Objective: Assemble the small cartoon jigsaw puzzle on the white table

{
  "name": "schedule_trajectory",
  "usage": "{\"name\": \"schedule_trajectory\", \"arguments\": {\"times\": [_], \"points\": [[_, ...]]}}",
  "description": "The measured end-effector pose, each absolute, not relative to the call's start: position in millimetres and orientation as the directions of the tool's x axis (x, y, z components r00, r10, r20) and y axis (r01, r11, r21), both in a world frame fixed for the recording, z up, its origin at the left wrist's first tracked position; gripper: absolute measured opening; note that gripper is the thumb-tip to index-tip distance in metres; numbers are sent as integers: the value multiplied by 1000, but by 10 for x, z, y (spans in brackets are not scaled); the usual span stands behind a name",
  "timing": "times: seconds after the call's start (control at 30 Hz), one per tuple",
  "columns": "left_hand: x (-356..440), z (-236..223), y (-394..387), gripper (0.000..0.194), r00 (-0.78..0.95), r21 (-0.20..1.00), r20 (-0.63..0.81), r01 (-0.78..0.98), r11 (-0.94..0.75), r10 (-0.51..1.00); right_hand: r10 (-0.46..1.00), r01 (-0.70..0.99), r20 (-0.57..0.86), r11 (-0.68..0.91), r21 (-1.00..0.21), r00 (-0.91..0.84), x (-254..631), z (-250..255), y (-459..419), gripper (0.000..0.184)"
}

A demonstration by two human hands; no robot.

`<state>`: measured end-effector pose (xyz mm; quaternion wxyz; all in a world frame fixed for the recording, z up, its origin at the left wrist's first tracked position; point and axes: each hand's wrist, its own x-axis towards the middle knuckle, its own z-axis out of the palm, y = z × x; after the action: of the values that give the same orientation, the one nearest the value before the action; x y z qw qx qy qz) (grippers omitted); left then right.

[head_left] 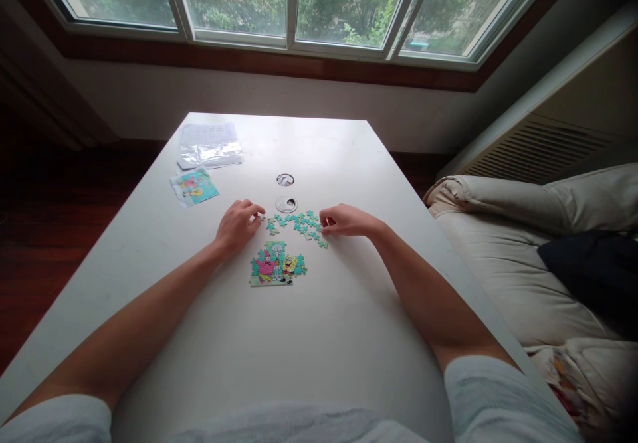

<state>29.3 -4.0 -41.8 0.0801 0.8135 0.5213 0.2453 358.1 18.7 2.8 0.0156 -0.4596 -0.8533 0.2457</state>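
Note:
A partly joined jigsaw puzzle (273, 267) with cartoon figures, one pink and one yellow, lies flat on the white table (319, 337). Just beyond it spread several loose teal puzzle pieces (302, 222). My left hand (240, 222) rests at the left end of these pieces, fingers loosely bent and apart, its fingertips beside a small piece. On the right side, my right hand (343, 220) is closed, thumb and fingers pinched together at the edge of the pile. What sits between those fingertips is too small to make out.
A small printed picture card (195, 186) and a clear plastic bag (209, 145) lie at the table's far left. Two round inserts, a nearer one (286, 204) and a farther one (285, 179), are set in the tabletop. A cushioned sofa (513, 283) stands at the right.

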Motion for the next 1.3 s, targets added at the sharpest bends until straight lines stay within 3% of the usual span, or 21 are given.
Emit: {"name": "schedule_trajectory", "arguments": {"times": [0.13, 0.4, 0.7, 0.9, 1.1, 1.3], "points": [[343, -403, -77, 24, 403, 398, 302, 770, -498, 864, 780, 709, -46, 540, -454, -624, 3422, 13, 111, 12], [360, -420, -79, 23, 434, 402, 280, 757, -515, 856, 766, 723, 50, 624, -297, -641, 3129, -179, -66, 16], [362, -422, -88, 23, 452, 386, 270, 759, -525, 851, 739, 664, 129, 657, -357, -661, 3145, -221, -27, 20], [360, -419, -93, 23, 461, 390, 261, 753, -530, 848, 777, 713, 78, 608, -349, -625, 3163, -221, -15, 15], [362, -421, -93, 22, 475, 381, 265, 748, -543, 839, 718, 645, 97, 670, -368, -690, 3110, -174, -77, 18], [354, -424, -87, 21, 487, 381, 276, 736, -560, 828, 797, 747, 55, 586, -314, -602, 3094, -160, -95, 20]]}}
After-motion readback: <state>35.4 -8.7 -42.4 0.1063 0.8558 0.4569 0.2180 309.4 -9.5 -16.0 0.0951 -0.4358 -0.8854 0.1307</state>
